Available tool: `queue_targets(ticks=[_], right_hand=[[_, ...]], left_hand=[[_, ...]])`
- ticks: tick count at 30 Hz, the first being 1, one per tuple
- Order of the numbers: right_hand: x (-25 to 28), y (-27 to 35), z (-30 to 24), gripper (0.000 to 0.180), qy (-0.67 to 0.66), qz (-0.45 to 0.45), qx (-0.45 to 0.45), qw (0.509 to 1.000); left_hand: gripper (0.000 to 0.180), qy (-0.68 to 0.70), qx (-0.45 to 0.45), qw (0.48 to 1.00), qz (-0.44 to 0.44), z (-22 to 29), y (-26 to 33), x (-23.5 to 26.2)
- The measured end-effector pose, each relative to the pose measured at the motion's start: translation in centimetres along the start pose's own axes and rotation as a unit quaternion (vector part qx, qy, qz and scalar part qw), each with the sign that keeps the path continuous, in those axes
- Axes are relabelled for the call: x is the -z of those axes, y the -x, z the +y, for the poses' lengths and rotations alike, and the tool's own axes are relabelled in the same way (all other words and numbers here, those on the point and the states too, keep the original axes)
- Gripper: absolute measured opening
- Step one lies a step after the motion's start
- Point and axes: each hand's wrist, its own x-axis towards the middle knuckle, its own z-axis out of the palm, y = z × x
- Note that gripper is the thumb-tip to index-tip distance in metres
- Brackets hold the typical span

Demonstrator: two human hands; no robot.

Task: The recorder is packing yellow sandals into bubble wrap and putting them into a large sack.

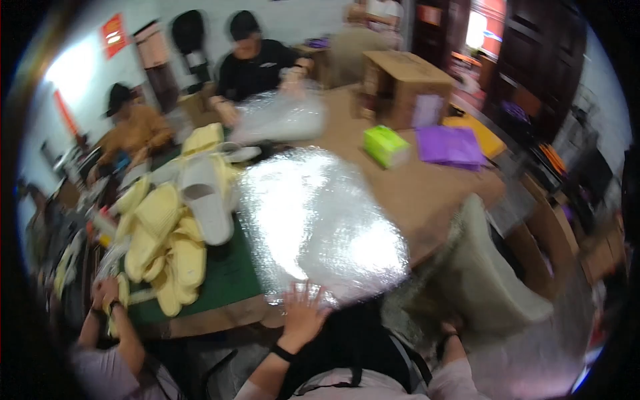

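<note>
My left hand lies flat with its fingers spread on the near edge of a stack of shiny clear plastic sheets or bags on the table. Low on the right is my right hand, at the side of a large translucent plastic sack. Its fingers are blurred and partly hidden, so I cannot tell whether it grips the sack. Left of the shiny stack, several pale yellow slippers are piled on a green mat, with a light grey slipper on top.
A green tissue pack, purple bags and a cardboard box stand on the brown table. Across it, a person in black handles clear plastic. Another person's hands are close on my left. Open cartons stand at the right.
</note>
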Motion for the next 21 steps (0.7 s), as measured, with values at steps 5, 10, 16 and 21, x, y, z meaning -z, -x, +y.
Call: queue_targets(ticks=[5,10,16,21], right_hand=[[24.2,-4.1,-29.0,0.045,0.002,0.075,0.283,0.956],[37.4,-2.1,-41.5,0.042,0.024,0.124,0.411,0.903],[40.9,0.3,-45.6,0.039,-0.014,0.11,0.465,0.878],[41.2,1.2,-42.0,0.037,-0.062,0.081,0.464,0.88]], left_hand=[[0.06,-0.055,0.053,0.997,-0.025,0.3,2.3,-0.2],[0.062,-0.038,0.042,0.997,-0.056,0.9,1.6,0.3],[0.062,-0.042,0.015,0.996,0.082,-0.1,2.4,-2.4],[0.061,-0.049,0.027,0.998,0.029,0.1,2.0,-2.0]])
